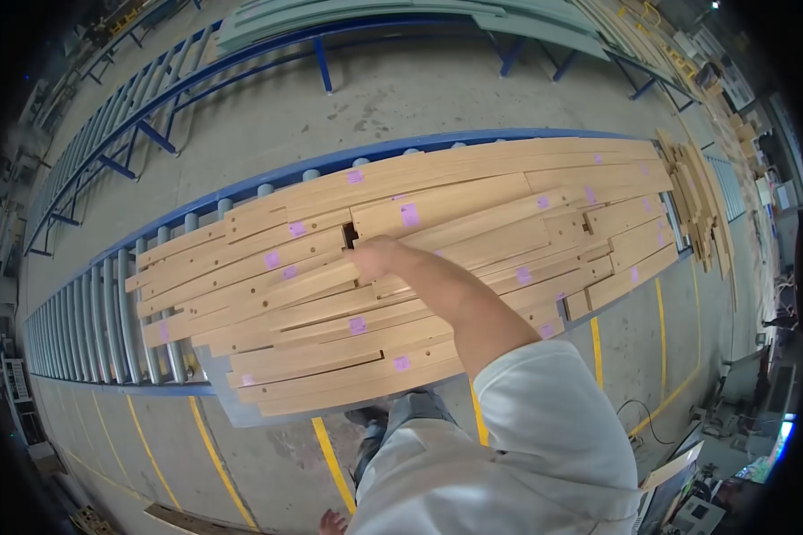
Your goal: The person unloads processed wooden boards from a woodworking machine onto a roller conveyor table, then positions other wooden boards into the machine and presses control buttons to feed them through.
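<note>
From my seat far off, the head camera gives me a wide, bowed look down on wooden boards (464, 203) laid side by side across a roller conveyor (127, 308), its blue rail (241, 189) running along the far edge. The boards carry small purple labels (409, 215), and their ends are uneven, baring the rollers at the left; a grey sheet (226, 392) shows beneath the near left corner. I see the person's right hand (375, 257) on the middle of the spread, just beside a dark gap (349, 234); its fingers bend downward, but I can't tell whether they grasp a board or only rest there. The left hand (333, 522) hangs low at the bottom edge, partly cut off, and I can't make out how far its fingers are closed. Around them I have a concrete floor (241, 120) striped with yellow lines (332, 459), pale green panels (366, 12) on a blue stand (323, 67) beyond, a timber pile (700, 201) at the right, and a lit screen (783, 437) nearer me.
</note>
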Demonstrator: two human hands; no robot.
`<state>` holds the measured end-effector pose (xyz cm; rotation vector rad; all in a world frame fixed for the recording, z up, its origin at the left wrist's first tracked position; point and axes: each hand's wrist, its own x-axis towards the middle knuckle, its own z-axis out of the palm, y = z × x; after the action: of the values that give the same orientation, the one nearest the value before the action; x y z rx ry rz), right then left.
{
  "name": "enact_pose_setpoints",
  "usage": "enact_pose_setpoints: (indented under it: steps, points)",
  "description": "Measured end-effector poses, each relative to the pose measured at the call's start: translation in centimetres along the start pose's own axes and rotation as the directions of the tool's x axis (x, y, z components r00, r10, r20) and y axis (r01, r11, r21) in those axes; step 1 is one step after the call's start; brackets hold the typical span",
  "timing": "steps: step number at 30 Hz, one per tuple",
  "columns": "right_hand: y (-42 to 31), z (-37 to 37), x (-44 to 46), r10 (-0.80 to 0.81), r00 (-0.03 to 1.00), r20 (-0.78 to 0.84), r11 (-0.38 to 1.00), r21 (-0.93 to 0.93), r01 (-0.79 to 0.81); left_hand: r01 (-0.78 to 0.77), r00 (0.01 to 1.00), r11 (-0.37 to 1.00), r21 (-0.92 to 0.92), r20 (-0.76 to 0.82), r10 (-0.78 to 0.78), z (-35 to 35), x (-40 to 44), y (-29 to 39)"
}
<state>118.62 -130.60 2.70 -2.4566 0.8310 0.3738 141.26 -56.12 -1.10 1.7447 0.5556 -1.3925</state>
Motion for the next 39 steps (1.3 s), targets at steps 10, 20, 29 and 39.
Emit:
enact_pose_setpoints:
  steps: [10, 20, 29, 39]
  points:
    - [-18.1, -0.7, 11.6, -0.191, 0.98, 0.059, 0.981, 0.05, 0.188, -0.115, 0.973, 0.974, 0.197, -0.178, 0.151, 1.8, 1.1, 4.7]
    - [-37.1, -1.6, 32.4, -0.115, 0.993, 0.042, 0.991, 0.07, 0.112, 0.282, 0.927, 0.865, -0.416, 0.35, -0.134, -15.7, 7.7, 2.8]
    - [-43.1, -1.5, 45.8, 0.029, 0.997, -0.072, 1.0, -0.001, -0.029, 0.132, 0.957, 0.957, -0.26, -0.217, -0.191, -22.8, 8.7, 10.3]
    - [-26.7, 4.3, 30.2, 0.395, 0.774, -0.494, 0.886, -0.017, -0.463, 0.109, 0.965, 0.991, -0.083, 0.247, -0.085, -24.8, 14.8, 16.0]
